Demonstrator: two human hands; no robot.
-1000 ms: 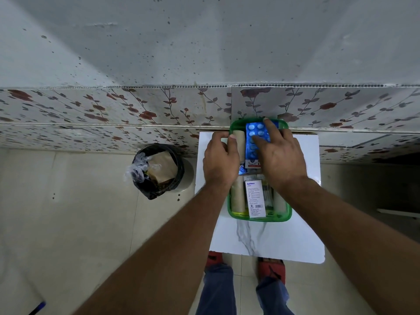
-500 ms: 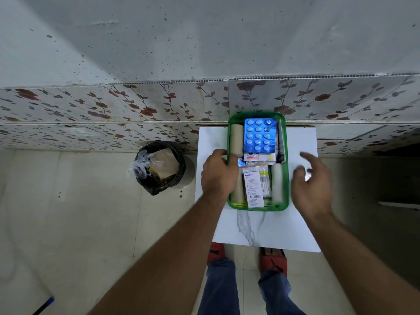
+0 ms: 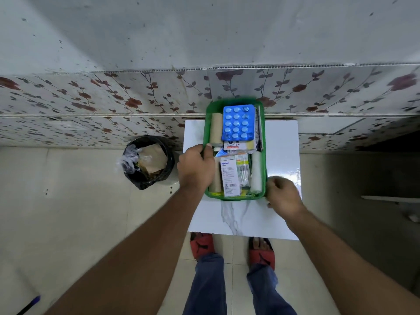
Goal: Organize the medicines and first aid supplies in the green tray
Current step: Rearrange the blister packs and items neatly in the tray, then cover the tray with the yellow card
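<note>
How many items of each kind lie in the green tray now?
Brown bandage rolls: 2
White gauze roll: 1
Blue blister pack of tablets: 1
White medicine box: 1
Clear packet: 1
Total: 6, counting only what shows clearly.

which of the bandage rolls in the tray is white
The white roll lying along the green tray's right wall, near the right hand. The two rolls on the left side are tan.

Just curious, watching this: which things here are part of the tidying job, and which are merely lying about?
Part of the job: green plastic tray; blue blister pack of tablets; white medicine carton; white gauze roll; beige bandage roll.

Lying about: black lined waste bin; white marble-patterned table.
</note>
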